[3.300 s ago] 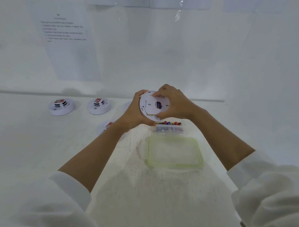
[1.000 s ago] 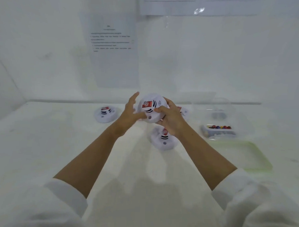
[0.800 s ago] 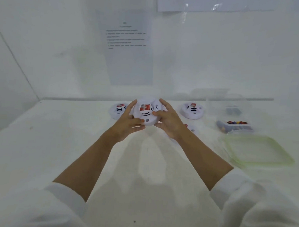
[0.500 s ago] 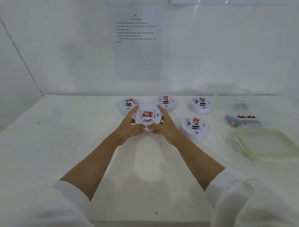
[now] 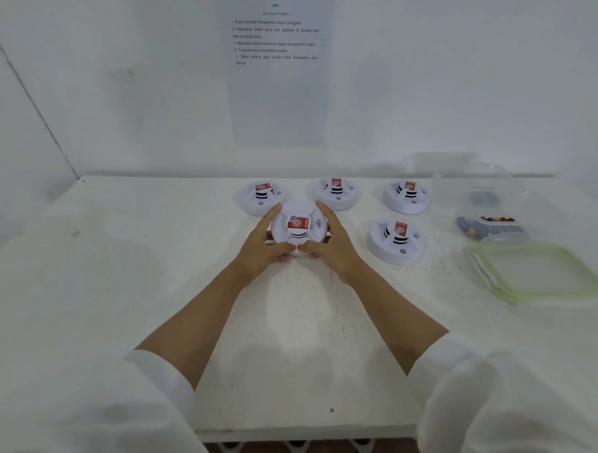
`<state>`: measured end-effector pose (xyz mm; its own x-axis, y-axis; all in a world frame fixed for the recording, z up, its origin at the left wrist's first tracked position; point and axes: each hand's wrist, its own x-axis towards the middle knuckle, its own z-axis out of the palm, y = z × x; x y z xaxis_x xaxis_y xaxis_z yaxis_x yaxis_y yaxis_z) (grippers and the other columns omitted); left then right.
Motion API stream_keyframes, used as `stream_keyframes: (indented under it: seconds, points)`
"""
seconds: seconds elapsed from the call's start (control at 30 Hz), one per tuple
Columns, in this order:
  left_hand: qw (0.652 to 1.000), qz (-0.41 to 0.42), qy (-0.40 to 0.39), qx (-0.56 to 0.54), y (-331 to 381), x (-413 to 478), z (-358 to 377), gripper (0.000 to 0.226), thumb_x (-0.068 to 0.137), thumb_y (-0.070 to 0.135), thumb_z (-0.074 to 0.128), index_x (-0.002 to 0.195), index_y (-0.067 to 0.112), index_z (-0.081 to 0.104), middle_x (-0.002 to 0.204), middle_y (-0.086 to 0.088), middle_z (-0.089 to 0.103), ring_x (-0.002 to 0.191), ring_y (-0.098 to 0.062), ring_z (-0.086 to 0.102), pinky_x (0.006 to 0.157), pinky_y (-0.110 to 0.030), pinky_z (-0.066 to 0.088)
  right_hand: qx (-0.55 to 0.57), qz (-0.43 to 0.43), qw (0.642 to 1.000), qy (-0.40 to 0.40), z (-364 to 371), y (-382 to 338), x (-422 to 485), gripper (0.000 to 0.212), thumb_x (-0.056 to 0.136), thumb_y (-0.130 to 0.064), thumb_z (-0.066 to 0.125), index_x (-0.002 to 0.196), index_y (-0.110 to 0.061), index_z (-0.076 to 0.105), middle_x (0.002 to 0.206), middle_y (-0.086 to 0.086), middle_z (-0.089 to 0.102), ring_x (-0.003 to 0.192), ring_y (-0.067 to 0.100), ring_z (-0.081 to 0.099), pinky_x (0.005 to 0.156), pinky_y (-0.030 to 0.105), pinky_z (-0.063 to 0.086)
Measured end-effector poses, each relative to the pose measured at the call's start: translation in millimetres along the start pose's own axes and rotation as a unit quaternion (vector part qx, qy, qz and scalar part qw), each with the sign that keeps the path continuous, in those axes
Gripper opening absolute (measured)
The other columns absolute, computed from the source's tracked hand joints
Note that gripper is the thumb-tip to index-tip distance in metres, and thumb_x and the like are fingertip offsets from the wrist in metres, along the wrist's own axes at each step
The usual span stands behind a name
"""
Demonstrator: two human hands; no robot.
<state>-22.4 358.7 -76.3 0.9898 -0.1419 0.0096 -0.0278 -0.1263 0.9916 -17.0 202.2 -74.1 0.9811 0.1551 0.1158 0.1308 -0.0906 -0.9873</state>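
Observation:
A round white smoke detector (image 5: 299, 228) with a red label faces up, low over or on the white table (image 5: 151, 271); I cannot tell if it touches. My left hand (image 5: 264, 250) cups its left side and my right hand (image 5: 331, 246) its right side. Fingers wrap the rim and both thumbs meet on its near edge.
Three more detectors stand in a back row (image 5: 260, 198), (image 5: 336, 193), (image 5: 407, 196), and another detector (image 5: 396, 242) lies to the right. At the far right are a clear container of batteries (image 5: 489, 226) and stacked green-rimmed lids (image 5: 535, 274). The table's front edge is near me.
The detector was turned from underside-up to label-up, then lowered from chest height towards the table between both hands. My view has shifted left and back.

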Motion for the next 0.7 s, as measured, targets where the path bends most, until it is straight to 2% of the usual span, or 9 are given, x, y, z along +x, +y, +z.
stream_keyframes:
  seconds: [0.1, 0.23, 0.5, 0.7]
  points:
    - [1.000, 0.004, 0.000, 0.002, -2.0, -0.3, -0.9, 0.075, 0.086, 0.002, 0.061, 0.144, 0.032, 0.024, 0.109, -0.002, 0.058, 0.081, -0.015, 0.062, 0.067, -0.020, 0.057, -0.011, 0.004, 1.000, 0.001, -0.7, 1.9, -0.5, 0.075, 0.083, 0.002, 0.062, 0.145, -0.012, 0.021, 0.148, 0.009, 0.032, 0.133, 0.023, 0.036, 0.107, 0.049, 0.038]
    - [1.000, 0.012, -0.002, 0.006, -3.2, -1.1, -1.3, 0.076, 0.085, 0.003, 0.062, 0.144, 0.031, 0.024, 0.119, -0.007, 0.055, 0.086, -0.018, 0.062, 0.069, -0.020, 0.057, -0.016, 0.008, 1.000, 0.004, -1.0, 2.9, -0.9, 0.075, 0.083, 0.000, 0.062, 0.145, -0.015, 0.022, 0.149, 0.007, 0.033, 0.134, 0.023, 0.036, 0.105, 0.049, 0.040]
    - [1.000, 0.026, 0.002, 0.016, -6.7, -1.2, -1.3, 0.076, 0.085, 0.004, 0.063, 0.144, 0.030, 0.023, 0.125, -0.009, 0.053, 0.094, -0.021, 0.060, 0.072, -0.022, 0.056, -0.034, 0.000, 0.999, 0.008, 0.3, 3.5, -2.7, 0.076, 0.083, 0.002, 0.063, 0.145, -0.013, 0.021, 0.151, 0.007, 0.029, 0.136, 0.023, 0.033, 0.108, 0.050, 0.036]
    - [0.999, 0.038, 0.011, 0.025, -7.8, -1.1, 0.1, 0.072, 0.087, 0.007, 0.061, 0.145, 0.028, 0.023, 0.121, -0.001, 0.050, 0.091, -0.004, 0.058, 0.065, -0.012, 0.053, -0.033, -0.002, 0.999, 0.003, 0.6, 5.3, -1.9, 0.079, 0.081, 0.003, 0.064, 0.145, -0.012, 0.020, 0.150, 0.008, 0.030, 0.137, 0.023, 0.033, 0.109, 0.051, 0.034]
